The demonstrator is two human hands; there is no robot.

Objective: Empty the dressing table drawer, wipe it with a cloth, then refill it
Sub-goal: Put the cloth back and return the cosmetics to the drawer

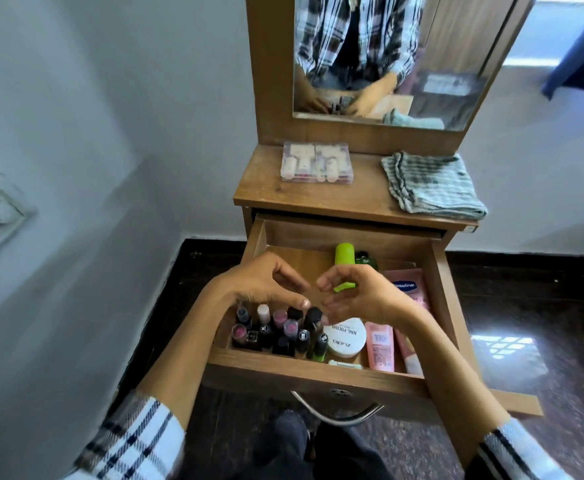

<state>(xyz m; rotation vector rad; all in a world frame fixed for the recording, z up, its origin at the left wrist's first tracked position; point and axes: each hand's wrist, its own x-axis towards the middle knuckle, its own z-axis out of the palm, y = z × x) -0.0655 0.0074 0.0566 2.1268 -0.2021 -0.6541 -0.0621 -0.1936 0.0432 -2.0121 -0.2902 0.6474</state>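
Hovering over the open wooden drawer [436, 296], left hand [266, 284] and right hand [360, 296] both loosely curled, gripping nothing. Best lifting the clustered small dark-capped nail polish bottles [280, 332] at the drawer's front-left upright, few at once.

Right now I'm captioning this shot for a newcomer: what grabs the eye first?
The open drawer, with both hands, left hand and right hand, meeting over the nail polish bottles at its front left. Behind, a striped cloth lies on the tabletop's right, under the mirror.
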